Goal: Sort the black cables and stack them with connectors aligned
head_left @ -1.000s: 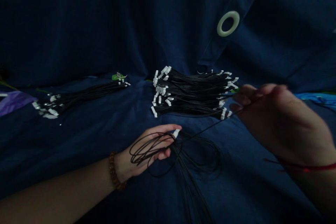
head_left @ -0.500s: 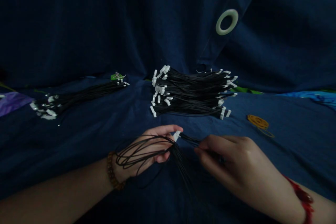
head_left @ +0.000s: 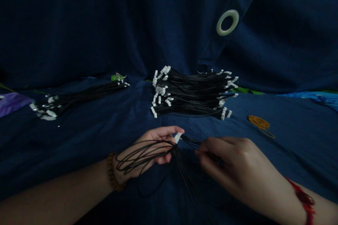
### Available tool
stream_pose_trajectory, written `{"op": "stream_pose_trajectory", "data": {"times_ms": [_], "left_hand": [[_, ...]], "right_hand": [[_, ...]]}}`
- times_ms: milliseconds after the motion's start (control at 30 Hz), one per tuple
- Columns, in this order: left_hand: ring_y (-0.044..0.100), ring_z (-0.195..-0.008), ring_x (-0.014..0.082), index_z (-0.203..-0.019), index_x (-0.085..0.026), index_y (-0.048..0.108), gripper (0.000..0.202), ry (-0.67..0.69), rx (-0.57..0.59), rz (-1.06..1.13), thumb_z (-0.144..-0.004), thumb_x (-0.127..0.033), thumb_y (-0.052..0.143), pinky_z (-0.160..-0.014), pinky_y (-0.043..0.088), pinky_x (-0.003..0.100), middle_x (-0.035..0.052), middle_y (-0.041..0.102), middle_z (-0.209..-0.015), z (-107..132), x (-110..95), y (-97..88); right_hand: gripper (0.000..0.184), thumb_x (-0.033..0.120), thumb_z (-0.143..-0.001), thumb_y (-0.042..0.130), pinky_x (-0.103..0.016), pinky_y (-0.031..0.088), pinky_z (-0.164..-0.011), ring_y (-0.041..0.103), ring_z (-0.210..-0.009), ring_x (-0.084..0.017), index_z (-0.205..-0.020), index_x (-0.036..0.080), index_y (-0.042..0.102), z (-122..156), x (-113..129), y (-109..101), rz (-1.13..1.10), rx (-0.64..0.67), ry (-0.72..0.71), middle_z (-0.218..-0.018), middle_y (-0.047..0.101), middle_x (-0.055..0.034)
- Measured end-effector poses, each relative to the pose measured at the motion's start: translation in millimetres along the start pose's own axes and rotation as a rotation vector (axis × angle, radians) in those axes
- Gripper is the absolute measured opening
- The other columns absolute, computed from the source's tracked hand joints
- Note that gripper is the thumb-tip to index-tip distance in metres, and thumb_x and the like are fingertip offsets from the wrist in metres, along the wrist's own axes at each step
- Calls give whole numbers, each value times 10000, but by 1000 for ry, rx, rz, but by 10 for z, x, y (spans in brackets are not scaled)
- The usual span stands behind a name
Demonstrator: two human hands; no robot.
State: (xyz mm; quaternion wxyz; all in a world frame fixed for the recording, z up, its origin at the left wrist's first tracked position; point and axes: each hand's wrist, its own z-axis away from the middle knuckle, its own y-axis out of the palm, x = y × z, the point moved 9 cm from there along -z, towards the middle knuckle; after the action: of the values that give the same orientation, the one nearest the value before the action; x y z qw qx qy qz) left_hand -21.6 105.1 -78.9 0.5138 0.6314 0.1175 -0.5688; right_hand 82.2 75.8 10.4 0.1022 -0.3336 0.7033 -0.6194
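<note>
My left hand (head_left: 155,144) is closed on a white connector (head_left: 178,137) of a black wire harness, holding it by the fingertips. Loose black wires (head_left: 148,147) loop back over that palm and others hang down below the connector. To the right, my right hand (head_left: 227,161) pinches black wires (head_left: 191,141) that run out of the connector's right side; its fingertips partly hide them. Beyond my hands lies a stack of black wire harnesses (head_left: 195,93) with white connectors at both ends.
A looser bundle of black wires (head_left: 87,93) with white connectors lies at the left. A coil of yellow-brown bands (head_left: 259,122) rests at the right. Dark blue cloth (head_left: 169,24) with a pale ring (head_left: 227,23) hangs behind. Purple fabric (head_left: 16,102) shows at the left edge.
Both hands keep nearly the same place and grip. The loose wires over the left palm have shifted slightly, and a loop hangs lower beneath it.
</note>
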Motion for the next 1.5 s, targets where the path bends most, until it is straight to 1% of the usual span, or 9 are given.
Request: {"op": "stream_pose_trajectory", "data": {"times_ms": [233, 400, 633, 767, 833, 967, 1033, 1133, 1500], "left_hand": [[462, -430, 14, -1076, -212, 588, 348, -9, -110, -278, -744, -312, 610, -398, 307, 94, -44, 493, -586, -16, 4, -27], [462, -423, 25, -1089, -176, 579, 403, -19, -133, -250, -718, -321, 636, -377, 320, 97, -35, 492, -585, -23, 30, -39], [478, -422, 22, -1089, -186, 578, 442, 11, -181, -148, -662, -250, 672, -376, 338, 99, -34, 511, -655, -50, 19, -137], [503, -482, 10, -1051, -214, 605, 389, 36, -228, -110, -668, -166, 653, -403, 338, 83, -18, 533, -766, 3, -18, -143], [504, -502, 5, -1042, -207, 608, 371, 41, -245, -95, -677, -154, 644, -421, 342, 84, -7, 540, -809, 18, -27, -140], [490, -473, 31, -1102, -188, 561, 403, 8, -227, -124, -707, -217, 636, -381, 316, 107, -21, 511, -686, -18, 11, -141], [474, -463, 34, -1120, -178, 546, 407, 15, -227, -179, -730, -265, 619, -372, 299, 111, -34, 476, -632, -37, 6, -149], [474, -478, 29, -1111, -175, 548, 400, 38, -229, -245, -740, -307, 613, -383, 295, 115, -36, 469, -646, -43, -12, -140], [461, -478, 25, -1120, -160, 542, 419, 12, -248, -250, -731, -297, 612, -391, 299, 114, -34, 466, -661, -24, -21, -108]], "right_hand": [[234, 257, -865, 378, -246, 345, -515, 537, -554, -135, -751, 184, 568, 14, -10, 72, 3, 50, 26, -623, 566, -25], [213, 238, -869, 373, -254, 357, -527, 555, -580, -144, -774, 191, 558, -5, -20, 111, 36, 65, 23, -647, 576, -20], [114, 272, -808, 459, -286, 335, -442, 534, -473, -163, -773, 207, 546, 176, 121, -265, 317, -201, -79, -614, 576, -13], [186, 112, -637, 503, -293, 151, -307, 380, -248, -134, -494, 230, 481, 350, 300, 70, 323, 45, -256, -376, 477, 30], [207, 47, -572, 477, -299, 149, -322, 415, -264, -152, -475, 227, 513, 322, 264, 203, 349, 116, -204, -376, 501, 18], [212, 103, -757, 424, -250, 320, -452, 548, -491, -135, -687, 200, 600, 78, 47, 318, 108, 209, 34, -613, 622, -12], [252, 161, -843, 375, -216, 339, -499, 527, -536, -100, -679, 179, 566, -31, 27, 367, -126, 253, 51, -648, 605, 1], [272, 193, -867, 376, -196, 313, -497, 478, -537, -78, -661, 159, 549, -115, 0, 403, -372, 251, 76, -615, 557, 21], [196, 157, -800, 417, -206, 336, -520, 480, -567, -91, -718, 149, 596, -105, -92, 460, -514, 209, 161, -646, 561, 4]]}}
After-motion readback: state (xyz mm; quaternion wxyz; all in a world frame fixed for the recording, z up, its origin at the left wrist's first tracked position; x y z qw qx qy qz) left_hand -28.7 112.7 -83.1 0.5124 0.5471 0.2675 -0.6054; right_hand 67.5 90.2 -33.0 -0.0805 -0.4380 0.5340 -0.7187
